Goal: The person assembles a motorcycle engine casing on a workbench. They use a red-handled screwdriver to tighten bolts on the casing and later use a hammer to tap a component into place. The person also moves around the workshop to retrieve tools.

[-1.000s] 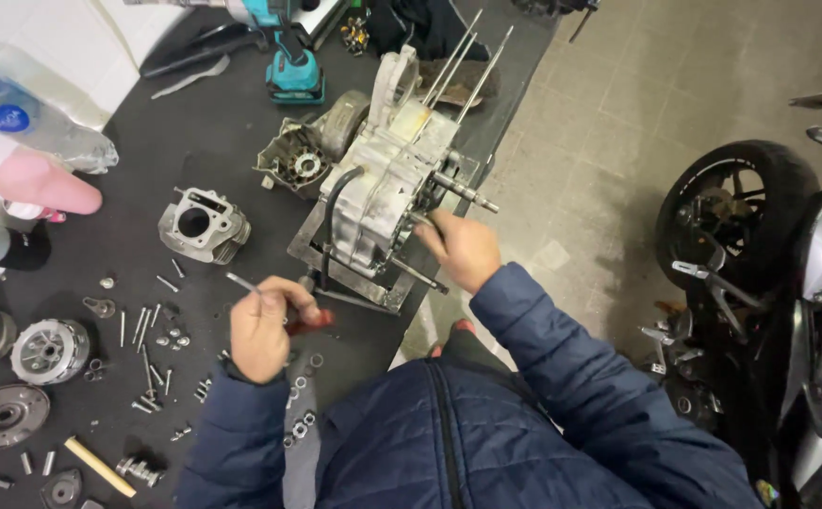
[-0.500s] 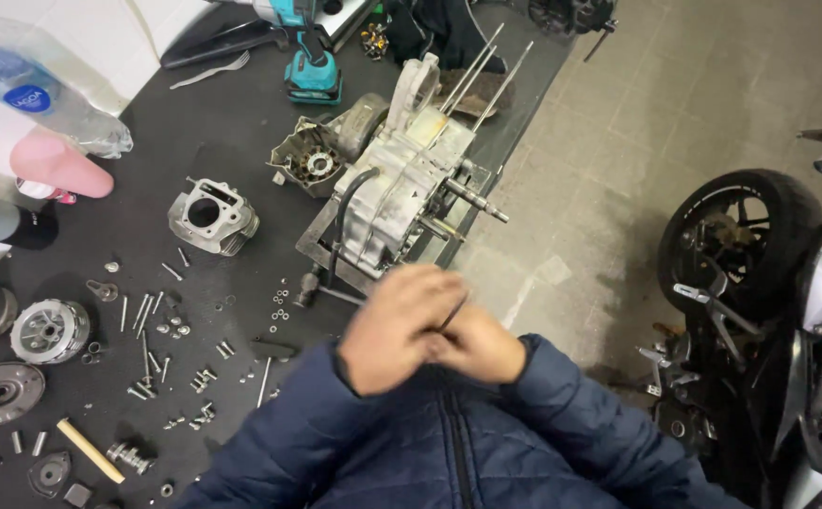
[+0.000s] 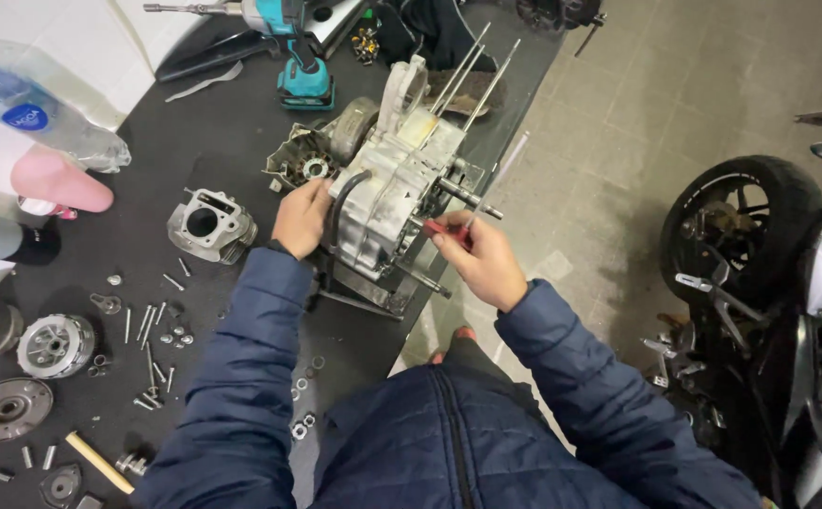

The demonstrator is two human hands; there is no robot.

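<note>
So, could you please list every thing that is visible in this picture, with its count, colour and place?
Engine case: one, grey-white metal, bench middle, studs pointing up.
Cylinder block: one, silver, left of the engine case.
Cordless drill: one, teal, bench top.
Plastic bottle: one, clear with blue cap, top left.
Pink cap: one, left edge.
Clutch discs: several, grey, lower left.
Bolts and washers: many, silver, scattered on the bench.
Motorcycle: one, dark, on the floor at right.
Red-handled tool: one, in the right hand.
Left hand: on the engine case's left side.
Right hand: grips the tool.
</note>
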